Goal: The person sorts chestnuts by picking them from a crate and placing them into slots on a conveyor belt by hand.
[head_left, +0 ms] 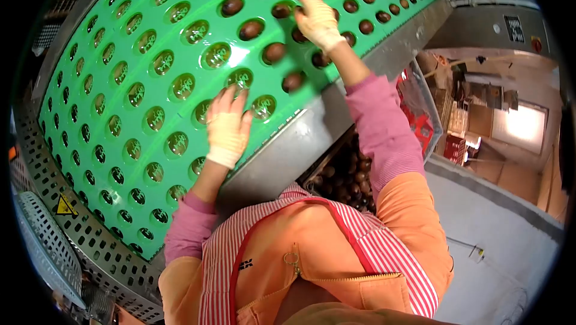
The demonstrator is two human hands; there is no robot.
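My left hand [229, 122], in a pale glove, lies with its fingers apart on the green belt [180, 115], beside empty round cups. No object shows in it. My right hand [317, 20], gloved the same way, reaches farther up the belt, fingers stretched out. Just left of its thumb sits a dark brown round fruit [281, 10], which looks like a passion fruit, in its cup. More such fruits fill the cups around the right hand, among them one fruit [274, 53] nearer to me and another fruit [293, 81] close to the belt's edge.
A metal rail [294, 139] borders the belt in front of me. Below it, a container of loose brown fruits [345, 178] is partly hidden by my right arm. A perforated metal guard [90, 253] with a yellow warning sign [65, 206] runs along the left. A grey crate [420, 109] stands at right.
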